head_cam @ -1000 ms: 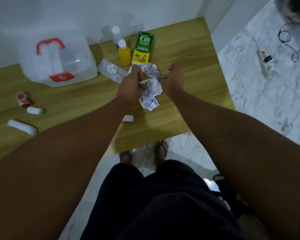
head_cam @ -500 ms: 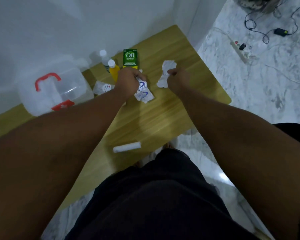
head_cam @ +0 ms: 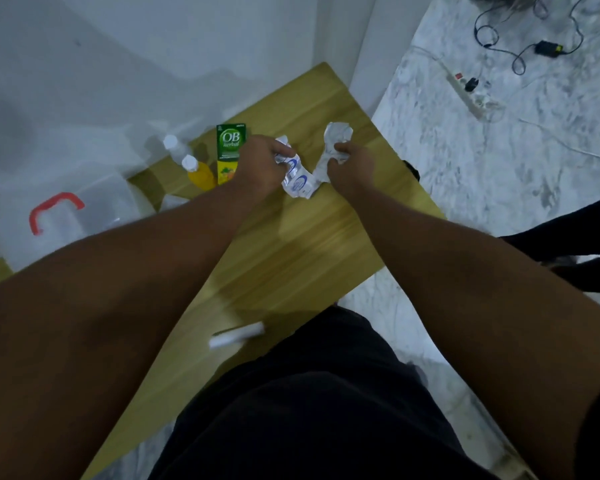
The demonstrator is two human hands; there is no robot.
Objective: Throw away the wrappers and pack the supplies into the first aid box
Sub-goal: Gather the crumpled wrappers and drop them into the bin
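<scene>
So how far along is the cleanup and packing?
Early. Nothing looks packed or binned. In hand: left hand holds the blue-printed wrapper, right hand a crumpled wrapper. Left: the green box, yellow bottle, clear bottle and white roll remain outside the first aid box.

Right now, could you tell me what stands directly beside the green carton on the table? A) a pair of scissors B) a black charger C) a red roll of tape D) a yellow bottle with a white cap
D: the yellow bottle with a white cap stands just left of the green carton, near the left hand, which grips a crumpled wrapper.
</scene>
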